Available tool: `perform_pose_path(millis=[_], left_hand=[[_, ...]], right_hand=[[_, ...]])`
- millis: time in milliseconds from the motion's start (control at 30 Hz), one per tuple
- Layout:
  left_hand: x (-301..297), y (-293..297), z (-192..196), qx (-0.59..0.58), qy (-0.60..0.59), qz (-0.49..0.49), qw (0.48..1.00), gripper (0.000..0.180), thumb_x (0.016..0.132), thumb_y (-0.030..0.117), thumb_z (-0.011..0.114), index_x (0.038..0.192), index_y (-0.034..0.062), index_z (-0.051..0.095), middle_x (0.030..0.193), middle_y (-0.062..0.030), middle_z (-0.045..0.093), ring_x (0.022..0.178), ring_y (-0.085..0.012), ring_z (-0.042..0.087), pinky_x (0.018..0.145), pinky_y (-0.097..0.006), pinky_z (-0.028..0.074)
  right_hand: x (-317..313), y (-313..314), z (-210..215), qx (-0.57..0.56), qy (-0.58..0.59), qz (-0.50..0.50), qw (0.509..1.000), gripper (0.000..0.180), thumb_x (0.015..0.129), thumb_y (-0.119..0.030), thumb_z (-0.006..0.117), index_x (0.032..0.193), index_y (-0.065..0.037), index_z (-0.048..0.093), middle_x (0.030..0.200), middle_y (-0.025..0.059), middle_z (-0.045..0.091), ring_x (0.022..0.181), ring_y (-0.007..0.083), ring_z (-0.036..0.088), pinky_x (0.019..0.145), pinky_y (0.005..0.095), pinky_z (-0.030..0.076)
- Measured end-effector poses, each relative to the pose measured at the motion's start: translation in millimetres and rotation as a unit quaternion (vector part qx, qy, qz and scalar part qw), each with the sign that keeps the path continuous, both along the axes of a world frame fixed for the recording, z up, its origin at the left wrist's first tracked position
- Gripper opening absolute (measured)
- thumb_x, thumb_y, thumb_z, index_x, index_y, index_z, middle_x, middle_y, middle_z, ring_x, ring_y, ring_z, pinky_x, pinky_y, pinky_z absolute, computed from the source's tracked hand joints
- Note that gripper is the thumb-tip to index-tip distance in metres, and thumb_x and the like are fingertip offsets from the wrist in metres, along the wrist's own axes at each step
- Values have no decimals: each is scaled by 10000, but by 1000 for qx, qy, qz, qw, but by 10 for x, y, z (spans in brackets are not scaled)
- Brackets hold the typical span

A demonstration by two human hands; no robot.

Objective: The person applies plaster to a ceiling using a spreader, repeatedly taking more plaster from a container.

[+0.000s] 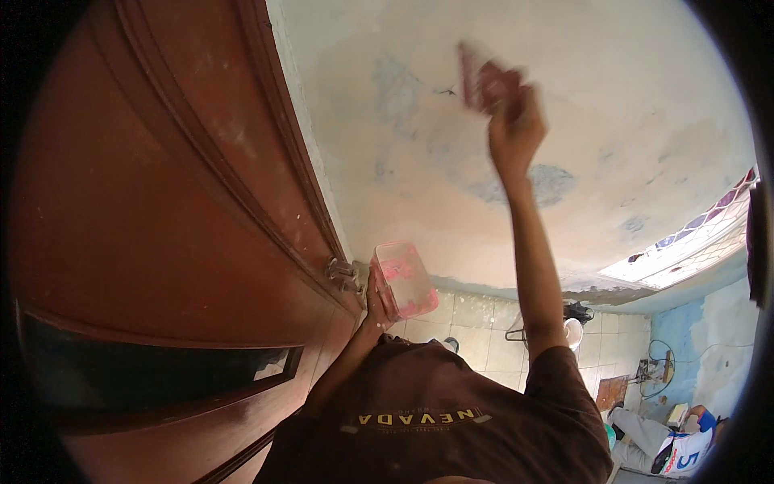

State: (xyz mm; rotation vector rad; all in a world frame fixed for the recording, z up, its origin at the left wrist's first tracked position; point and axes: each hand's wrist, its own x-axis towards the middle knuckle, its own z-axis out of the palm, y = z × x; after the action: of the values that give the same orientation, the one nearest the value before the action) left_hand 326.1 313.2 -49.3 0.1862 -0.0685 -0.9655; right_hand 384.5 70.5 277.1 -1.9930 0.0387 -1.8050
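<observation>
My right hand is raised up against the pale wall, closed round a flat dark red putty spreader. Motion blurs the spreader, and whether its edge touches the wall I cannot tell. Low at the left, my left hand grips the side of a pink see-through plastic tub, its fingers partly hidden by the tub. Whitish paste lies inside the tub, with smears along its walls. Grey patches and a small dark crack mark the wall near the spreader.
A red-brown door with a metal handle stands close on my left. At the right is a window with a grille. A person sits at the lower right, near a cable. White spots dot the tiled floor.
</observation>
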Motion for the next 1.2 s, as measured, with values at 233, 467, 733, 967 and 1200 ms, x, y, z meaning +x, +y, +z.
perform_pose_path(millis=[233,467,733,967,1200], left_hand=[[-59,-126,145,9,-14,-10,1000,766,983,728,418,1491,156,458,1400,-95,560,1278,-330,574,1051,-586,497],[-138,-344,-10,111,-2,77,991,791,962,748,430,1495,164,456,1425,-111,546,1315,-357,546,1043,-622,491],[-383,-555,296,103,-28,113,988,767,1003,699,407,1522,135,420,1472,-114,518,1332,-330,529,1072,-592,475],[-525,-683,273,19,-27,72,997,806,998,713,412,1523,102,431,1427,-134,571,1263,-327,599,1023,-548,535],[-788,-1224,239,27,-47,25,998,795,1020,688,381,1509,64,441,1405,-150,590,1242,-307,621,1023,-502,544]], right_hand=[[121,-132,-1513,-21,224,-29,974,147,832,49,643,945,-43,633,893,150,661,816,362,660,701,420,530],[-580,-1117,-198,53,-65,-130,988,116,919,-39,721,1019,-1,675,926,74,721,775,175,655,735,291,527],[-1588,-428,-1412,320,79,227,917,126,929,-9,737,1024,9,656,1024,80,695,972,136,622,897,306,491],[-2476,-384,-1635,248,134,390,876,149,829,37,754,913,3,636,975,156,717,933,242,662,838,360,524],[-3100,-658,-1475,99,212,367,900,154,680,-22,816,772,-70,702,948,45,776,888,249,649,824,378,506]])
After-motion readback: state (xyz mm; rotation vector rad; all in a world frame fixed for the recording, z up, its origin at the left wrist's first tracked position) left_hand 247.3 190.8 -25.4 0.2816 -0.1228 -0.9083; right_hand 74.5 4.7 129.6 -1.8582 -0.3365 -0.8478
